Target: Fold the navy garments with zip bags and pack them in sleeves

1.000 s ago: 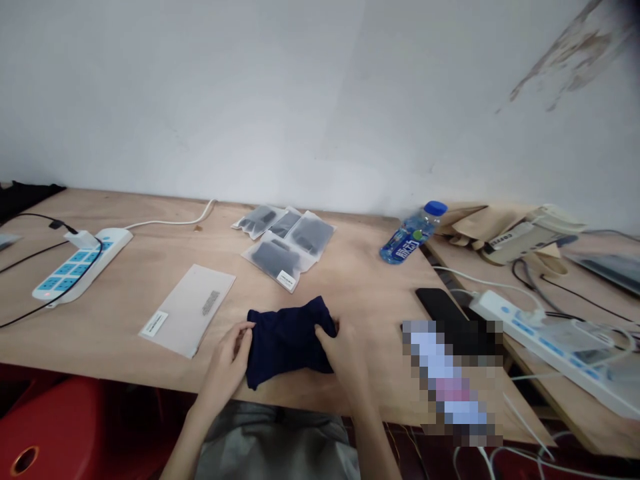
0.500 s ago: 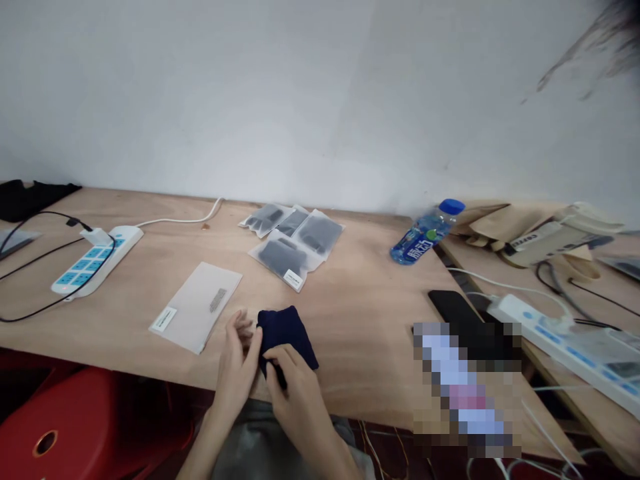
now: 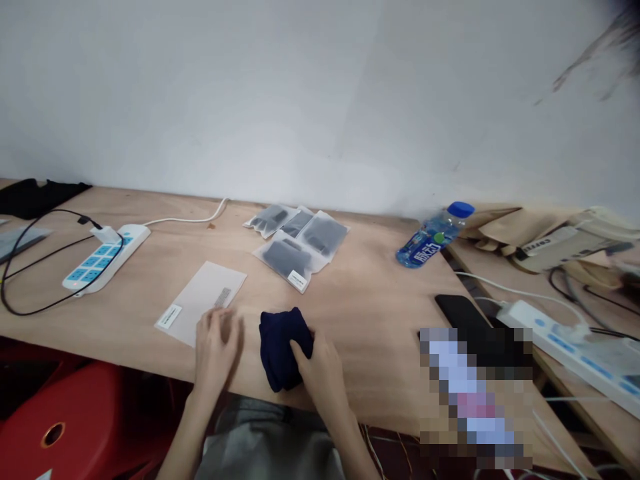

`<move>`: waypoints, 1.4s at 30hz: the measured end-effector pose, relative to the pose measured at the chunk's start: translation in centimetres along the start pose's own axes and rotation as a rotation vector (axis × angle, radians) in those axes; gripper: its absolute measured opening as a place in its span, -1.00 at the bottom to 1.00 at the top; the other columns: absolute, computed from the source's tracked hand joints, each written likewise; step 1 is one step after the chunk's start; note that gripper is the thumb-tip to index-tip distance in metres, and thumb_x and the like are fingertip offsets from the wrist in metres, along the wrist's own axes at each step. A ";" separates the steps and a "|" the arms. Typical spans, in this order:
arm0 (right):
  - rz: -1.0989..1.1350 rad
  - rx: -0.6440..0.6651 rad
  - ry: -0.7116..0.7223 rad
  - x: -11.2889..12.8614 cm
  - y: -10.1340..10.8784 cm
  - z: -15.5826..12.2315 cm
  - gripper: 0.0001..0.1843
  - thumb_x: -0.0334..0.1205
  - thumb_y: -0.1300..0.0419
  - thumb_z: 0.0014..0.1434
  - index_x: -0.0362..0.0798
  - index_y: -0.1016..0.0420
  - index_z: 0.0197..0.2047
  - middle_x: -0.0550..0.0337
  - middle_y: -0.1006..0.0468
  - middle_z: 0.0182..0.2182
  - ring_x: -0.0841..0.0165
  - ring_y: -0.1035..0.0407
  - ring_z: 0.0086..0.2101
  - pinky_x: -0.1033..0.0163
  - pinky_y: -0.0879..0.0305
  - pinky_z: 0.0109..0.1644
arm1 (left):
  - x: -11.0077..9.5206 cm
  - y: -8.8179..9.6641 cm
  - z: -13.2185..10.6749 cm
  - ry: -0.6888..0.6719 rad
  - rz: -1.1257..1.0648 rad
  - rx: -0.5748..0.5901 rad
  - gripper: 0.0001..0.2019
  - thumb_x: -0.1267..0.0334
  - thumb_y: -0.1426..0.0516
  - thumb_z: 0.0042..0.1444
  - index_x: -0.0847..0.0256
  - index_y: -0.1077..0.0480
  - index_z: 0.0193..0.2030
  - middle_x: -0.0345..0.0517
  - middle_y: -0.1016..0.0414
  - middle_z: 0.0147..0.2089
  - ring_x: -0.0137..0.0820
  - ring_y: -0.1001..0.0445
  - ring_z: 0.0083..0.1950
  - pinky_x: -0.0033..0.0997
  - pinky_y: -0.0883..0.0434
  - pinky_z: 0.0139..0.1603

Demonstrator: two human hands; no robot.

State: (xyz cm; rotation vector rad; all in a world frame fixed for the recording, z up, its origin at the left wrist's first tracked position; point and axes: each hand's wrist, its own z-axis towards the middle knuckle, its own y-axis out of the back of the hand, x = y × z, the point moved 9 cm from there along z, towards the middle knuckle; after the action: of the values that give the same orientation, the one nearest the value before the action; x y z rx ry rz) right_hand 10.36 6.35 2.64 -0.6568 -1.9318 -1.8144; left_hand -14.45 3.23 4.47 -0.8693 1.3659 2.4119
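On the plywood worktop (image 3: 370,300), a white power strip (image 3: 103,263) sits at the upper left. Lower, a flat frosted plastic bag (image 3: 200,300) lies just beyond the left hand (image 3: 216,353), which is blurred, loosely open and empty. The soft navy fabric bundle (image 3: 283,350), not bagged, lies at lower centre near the edge, with the right hand (image 3: 320,367) pressing on it; any grip is hard to tell. Upper centre, frosted bags (image 3: 325,237) already hold dark folded fabric. A blue-capped water bottle (image 3: 435,237) lies further right.
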 end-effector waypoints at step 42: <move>0.061 0.437 0.586 3.5 6.0 -2.6 -0.47 -0.50 -0.04 0.06 0.06 -0.46 0.07 0.16 -0.54 0.05 0.26 -0.38 0.09 0.07 -0.30 0.18 | -11.9 -6.4 -4.6 -0.657 -0.395 0.607 -0.25 0.62 0.05 0.03 0.05 -0.11 0.39 -0.08 -0.32 0.32 -0.26 -0.29 0.27 -0.04 -0.36 0.24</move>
State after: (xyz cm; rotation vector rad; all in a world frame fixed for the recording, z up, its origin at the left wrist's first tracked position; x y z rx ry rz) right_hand 10.98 4.26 9.71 -0.0257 -1.7736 -1.2819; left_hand -0.24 3.72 5.33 -0.1367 1.3547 1.6075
